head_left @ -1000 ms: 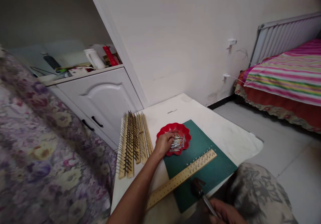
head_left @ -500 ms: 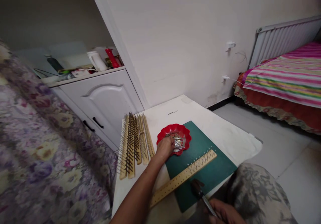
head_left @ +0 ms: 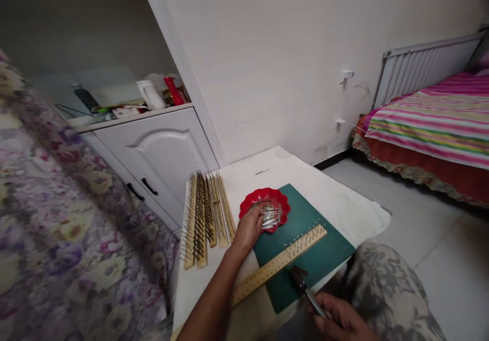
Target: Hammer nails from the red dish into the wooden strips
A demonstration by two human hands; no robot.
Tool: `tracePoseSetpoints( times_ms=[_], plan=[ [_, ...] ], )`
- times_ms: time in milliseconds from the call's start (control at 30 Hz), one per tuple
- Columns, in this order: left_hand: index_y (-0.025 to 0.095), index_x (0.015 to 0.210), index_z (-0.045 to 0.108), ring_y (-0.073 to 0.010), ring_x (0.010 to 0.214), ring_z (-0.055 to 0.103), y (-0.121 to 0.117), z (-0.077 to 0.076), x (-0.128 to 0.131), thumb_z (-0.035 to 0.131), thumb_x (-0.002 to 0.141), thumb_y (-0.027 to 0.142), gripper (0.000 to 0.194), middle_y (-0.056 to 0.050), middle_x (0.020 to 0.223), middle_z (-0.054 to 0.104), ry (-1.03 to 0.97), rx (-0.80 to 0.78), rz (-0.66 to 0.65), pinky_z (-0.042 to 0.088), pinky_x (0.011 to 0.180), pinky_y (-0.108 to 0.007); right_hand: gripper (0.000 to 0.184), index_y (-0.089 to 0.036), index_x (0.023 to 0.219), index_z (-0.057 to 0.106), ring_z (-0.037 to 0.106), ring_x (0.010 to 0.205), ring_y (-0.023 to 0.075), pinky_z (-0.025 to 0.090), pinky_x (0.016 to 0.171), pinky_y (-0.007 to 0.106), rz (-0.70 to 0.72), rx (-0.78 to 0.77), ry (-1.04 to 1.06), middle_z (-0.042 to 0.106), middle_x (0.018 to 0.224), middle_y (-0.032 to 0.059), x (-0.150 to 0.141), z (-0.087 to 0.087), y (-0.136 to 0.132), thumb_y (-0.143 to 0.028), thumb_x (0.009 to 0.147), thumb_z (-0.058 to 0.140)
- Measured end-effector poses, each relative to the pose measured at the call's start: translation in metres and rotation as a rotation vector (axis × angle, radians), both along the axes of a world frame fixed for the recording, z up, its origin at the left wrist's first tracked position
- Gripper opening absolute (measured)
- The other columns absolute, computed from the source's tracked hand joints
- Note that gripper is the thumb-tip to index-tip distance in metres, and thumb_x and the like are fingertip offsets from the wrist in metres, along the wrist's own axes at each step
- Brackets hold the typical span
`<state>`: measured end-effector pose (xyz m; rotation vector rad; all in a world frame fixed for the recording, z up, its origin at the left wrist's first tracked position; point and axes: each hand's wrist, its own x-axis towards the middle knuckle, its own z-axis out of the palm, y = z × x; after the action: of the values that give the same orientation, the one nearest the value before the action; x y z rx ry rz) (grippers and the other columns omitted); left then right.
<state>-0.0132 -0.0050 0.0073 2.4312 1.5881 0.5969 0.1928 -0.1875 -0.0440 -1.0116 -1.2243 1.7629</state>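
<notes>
My left hand [head_left: 249, 227] reaches over the near left rim of a scalloped red bowl [head_left: 250, 198]. Its fingers are curled in against the loose silvery nails [head_left: 271, 216] inside; what they pinch, if anything, is hidden. A hammer [head_left: 310, 294] is gripped by the handle in my right hand [head_left: 340, 316], its dark head low over the front of the green mat [head_left: 284, 300]. Slanting across that mat lies a wooden strip [head_left: 267, 272] with rows of small holes. Nails stand in its far right part, while the holes toward the left are bare.
Several wooden strips [head_left: 202, 257] bristling with nails lie at the table's left side. Two thin dark pieces [head_left: 262, 172] rest on the white tabletop [head_left: 321, 188] near the back. A white cabinet [head_left: 164, 152] stands behind left, a floral curtain [head_left: 76, 229] at left, a bed [head_left: 431, 122] at right.
My left hand stays at the bowl with its fingers shifted slightly. My right hand, still holding the hammer, shows a little more in view. The camera has turned slightly.
</notes>
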Motion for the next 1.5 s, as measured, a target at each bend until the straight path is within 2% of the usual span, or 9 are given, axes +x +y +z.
tracePoseSetpoints(
  times_ms=[100, 267, 400, 567, 767, 967, 1133, 1300, 1500],
  plan=[
    [0.019, 0.084, 0.054, -0.0151, 0.078, 0.055, -0.029, -0.002, -0.006, 0.040, 0.084, 0.017, 0.014, -0.003, 0.084, 0.059, -0.189, 0.031, -0.013, 0.041, 0.070, -0.025, 0.044, -0.018, 0.077, 0.051, 0.027, 0.039, 0.0043, 0.018, 0.034, 0.015, -0.006, -0.004, -0.019, 0.037, 0.054, -0.0092, -0.001, 0.000, -0.003, -0.061, 0.069, 0.058],
    [0.019, 0.080, 0.058, -0.0153, 0.078, 0.055, -0.091, -0.020, -0.002, 0.042, 0.084, 0.020, 0.016, -0.003, 0.081, 0.057, -0.295, -0.038, 0.032, 0.042, 0.070, -0.025, 0.045, -0.016, 0.087, 0.051, 0.026, 0.030, 0.0029, 0.022, 0.029, 0.013, -0.023, -0.012, -0.066, 0.041, 0.045, -0.0114, -0.001, -0.008, -0.006, -0.059, 0.074, 0.053],
    [0.020, 0.080, 0.059, -0.0145, 0.076, 0.055, -0.114, -0.032, 0.013, 0.041, 0.085, 0.021, 0.019, -0.002, 0.080, 0.056, -0.344, -0.055, 0.082, 0.042, 0.070, -0.024, 0.046, -0.016, 0.089, 0.051, 0.025, 0.026, 0.0020, 0.020, 0.026, 0.013, -0.038, -0.019, -0.058, 0.042, 0.043, -0.0124, -0.002, -0.015, -0.007, -0.059, 0.074, 0.053],
    [0.021, 0.080, 0.059, -0.0138, 0.076, 0.054, -0.109, -0.035, 0.024, 0.040, 0.085, 0.019, 0.020, -0.002, 0.080, 0.054, -0.298, -0.008, 0.145, 0.040, 0.070, -0.023, 0.044, -0.016, 0.088, 0.051, 0.025, 0.024, 0.0018, 0.021, 0.025, 0.013, -0.045, -0.012, -0.057, 0.043, 0.042, -0.0127, -0.002, -0.020, -0.005, -0.058, 0.075, 0.054],
    [0.020, 0.081, 0.059, -0.0136, 0.077, 0.053, -0.102, -0.036, 0.027, 0.040, 0.085, 0.018, 0.019, -0.002, 0.080, 0.053, -0.222, -0.026, 0.119, 0.040, 0.072, -0.023, 0.043, -0.016, 0.086, 0.051, 0.026, 0.026, 0.0018, 0.020, 0.026, 0.012, -0.039, -0.023, -0.032, 0.043, 0.043, -0.0122, -0.002, -0.014, -0.006, -0.057, 0.074, 0.055],
    [0.020, 0.078, 0.057, -0.0128, 0.073, 0.053, -0.096, -0.029, 0.031, 0.039, 0.083, 0.017, 0.019, -0.001, 0.078, 0.051, -0.171, -0.056, 0.094, 0.040, 0.069, -0.023, 0.040, -0.016, 0.086, 0.052, 0.026, 0.025, 0.0023, 0.018, 0.026, 0.013, -0.037, -0.045, -0.031, 0.045, 0.041, -0.0116, -0.001, -0.013, -0.007, -0.054, 0.076, 0.055],
    [0.020, 0.074, 0.060, -0.0123, 0.071, 0.053, -0.088, -0.027, 0.032, 0.046, 0.080, 0.018, 0.015, 0.000, 0.074, 0.053, -0.246, -0.085, 0.078, 0.038, 0.065, -0.022, 0.040, -0.016, 0.084, 0.051, 0.027, 0.025, 0.0023, 0.021, 0.025, 0.012, -0.040, -0.046, -0.006, 0.045, 0.041, -0.0117, -0.002, -0.016, -0.007, -0.054, 0.075, 0.056],
    [0.019, 0.076, 0.064, -0.0123, 0.070, 0.055, -0.083, -0.035, 0.035, 0.051, 0.079, 0.026, 0.015, 0.000, 0.075, 0.060, -0.365, -0.158, 0.099, 0.040, 0.066, -0.022, 0.043, -0.017, 0.083, 0.051, 0.028, 0.025, 0.0030, 0.019, 0.026, 0.013, -0.027, -0.063, 0.012, 0.045, 0.040, -0.0112, -0.003, -0.014, -0.005, -0.058, 0.073, 0.056],
    [0.020, 0.074, 0.067, -0.0131, 0.073, 0.057, -0.079, -0.042, 0.040, 0.054, 0.078, 0.029, 0.016, 0.000, 0.075, 0.064, -0.403, -0.179, 0.105, 0.041, 0.068, -0.023, 0.046, -0.017, 0.084, 0.051, 0.026, 0.027, 0.0030, 0.019, 0.027, 0.013, -0.024, -0.019, -0.036, 0.042, 0.041, -0.0116, -0.002, -0.009, -0.007, -0.061, 0.073, 0.053]
  ],
)
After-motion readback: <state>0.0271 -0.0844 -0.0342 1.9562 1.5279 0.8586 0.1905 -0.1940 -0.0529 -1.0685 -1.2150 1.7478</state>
